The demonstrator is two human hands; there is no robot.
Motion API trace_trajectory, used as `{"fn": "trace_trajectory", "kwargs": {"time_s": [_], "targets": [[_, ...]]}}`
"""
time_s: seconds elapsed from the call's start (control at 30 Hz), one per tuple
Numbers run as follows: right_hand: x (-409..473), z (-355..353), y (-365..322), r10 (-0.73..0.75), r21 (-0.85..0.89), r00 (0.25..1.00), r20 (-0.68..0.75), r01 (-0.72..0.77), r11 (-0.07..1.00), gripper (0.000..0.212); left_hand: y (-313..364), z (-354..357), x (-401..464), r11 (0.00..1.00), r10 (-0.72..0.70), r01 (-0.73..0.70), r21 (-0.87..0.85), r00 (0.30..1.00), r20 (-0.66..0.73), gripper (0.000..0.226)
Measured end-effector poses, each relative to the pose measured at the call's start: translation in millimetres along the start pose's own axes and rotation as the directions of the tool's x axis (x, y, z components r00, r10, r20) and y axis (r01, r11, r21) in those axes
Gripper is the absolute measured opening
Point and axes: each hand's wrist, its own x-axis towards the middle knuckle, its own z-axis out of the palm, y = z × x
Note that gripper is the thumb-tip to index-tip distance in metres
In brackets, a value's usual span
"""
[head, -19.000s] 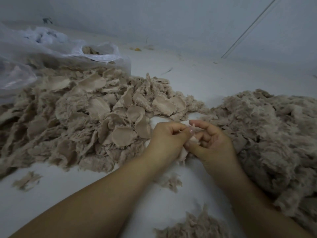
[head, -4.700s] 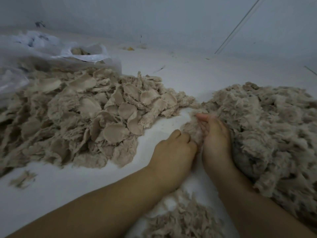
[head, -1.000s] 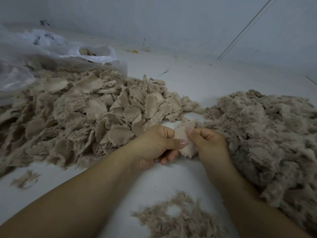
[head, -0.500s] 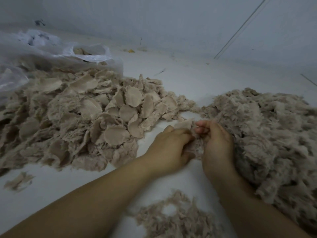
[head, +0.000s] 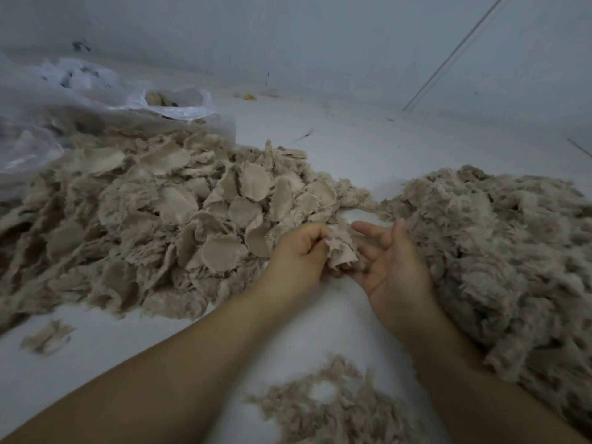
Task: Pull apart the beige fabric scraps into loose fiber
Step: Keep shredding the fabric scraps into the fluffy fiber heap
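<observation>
A big heap of beige fabric scraps [head: 166, 219], many of them round discs, covers the left of the white surface. On the right lies a mound of loose beige fiber [head: 499, 251]. Between the two, my left hand [head: 298, 254] grips one frayed beige scrap [head: 341, 251] with curled fingers. My right hand [head: 390, 261] lies palm up beside it, fingers spread and mostly straight, with the scrap's lower edge resting against its fingers.
A clear plastic bag [head: 96, 113] holding more scraps sits at the back left. A small patch of fiber [head: 333, 408] lies near the front between my forearms, and one stray scrap [head: 46, 338] at the front left. A grey wall [head: 320, 43] rises behind.
My hands have drawn apart. My right hand, curled on the scrap half a second ago, has opened palm up, while my left hand keeps hold of the scrap.
</observation>
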Motion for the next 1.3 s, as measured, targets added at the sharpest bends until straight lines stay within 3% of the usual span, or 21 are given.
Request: {"fn": "trace_trajectory", "kwargs": {"time_s": [0.13,0.27,0.4,0.53,0.6,0.7,0.87,0.97,1.0,1.07,1.13,1.17,1.2,1.23,1.27,1.3], "targets": [[1.0,-2.1,-2.0,0.026,0.013,1.000,-0.011,-0.026,1.000,0.058,5.9,-4.8,-0.3,0.966,-0.117,0.110,-0.232,0.993,-0.018,0.028],[-2.4,-5.4,2.4,-0.057,-0.142,0.983,0.177,0.083,0.986,0.034,11.8,-7.1,-2.9,0.956,-0.190,0.200,-0.214,0.979,0.068,0.023],[-0.3,-7.7,5.9,-0.119,-0.141,0.991,0.062,0.127,0.982,0.011,15.0,-9.6,-2.1,0.944,-0.225,0.238,-0.229,0.971,0.081,0.026],[1.8,-10.6,8.5,-0.157,-0.123,0.984,0.083,0.166,0.978,0.015,16.6,-10.8,-0.2,0.935,-0.225,0.247,-0.255,0.968,0.111,0.020],[1.0,-10.9,9.5,-0.163,-0.184,0.980,0.116,0.183,0.966,0.026,13.0,-9.5,0.7,0.962,-0.198,0.216,-0.164,0.973,0.120,0.026],[1.2,-11.0,9.6,-0.159,-0.212,0.982,0.099,0.177,0.961,0.024,8.1,-7.6,-1.3,0.982,-0.172,0.178,-0.059,0.981,0.088,0.023],[1.2,-7.7,8.3,-0.139,-0.091,0.987,0.076,0.145,0.985,0.026,7.3,-14.9,-2.9,0.933,-0.193,0.189,-0.308,0.981,0.017,0.027],[0.6,-6.0,6.6,-0.132,-0.040,0.988,0.076,0.135,0.990,0.026,8.1,-18.9,-3.8,0.913,-0.207,0.195,-0.359,0.978,0.004,0.025],[0.6,-6.4,6.4,-0.131,-0.031,0.988,0.078,0.133,0.991,0.025,8.8,-22.1,-5.1,0.910,-0.209,0.218,-0.352,0.976,0.063,0.025],[0.8,-8.2,5.7,-0.119,-0.026,0.990,0.078,0.121,0.992,0.025,13.2,-32.3,-8.6,0.926,-0.185,0.290,-0.242,0.907,0.379,0.021],[2.9,-10.4,6.3,-0.105,-0.013,0.993,0.049,0.106,0.994,0.020,21.9,-43.9,-11.7,0.962,-0.213,0.272,0.034,0.664,0.717,0.016],[4.0,-11.4,6.8,-0.100,-0.004,0.994,0.035,0.101,0.995,0.019,26.2,-47.3,-12.5,0.968,-0.238,0.209,0.143,0.559,0.794,0.015],[4.6,-12.1,7.3,-0.100,-0.013,0.994,0.035,0.101,0.995,0.020,29.0,-48.3,-13.0,0.968,-0.248,0.155,0.196,0.513,0.821,0.015],[4.9,-12.2,8.0,-0.106,-0.045,0.993,0.048,0.108,0.993,0.022,31.2,-47.7,-13.7,0.968,-0.250,0.129,0.213,0.522,0.816,0.016],[4.8,-12.0,9.0,-0.115,-0.089,0.991,0.067,0.121,0.989,0.025,32.5,-44.6,-14.2,0.969,-0.247,0.131,0.210,0.578,0.778,0.018],[4.5,-11.9,9.8,-0.121,-0.130,0.988,0.090,0.133,0.983,0.028,31.8,-39.1,-15.1,0.969,-0.243,0.146,0.198,0.678,0.693,0.022]]}}
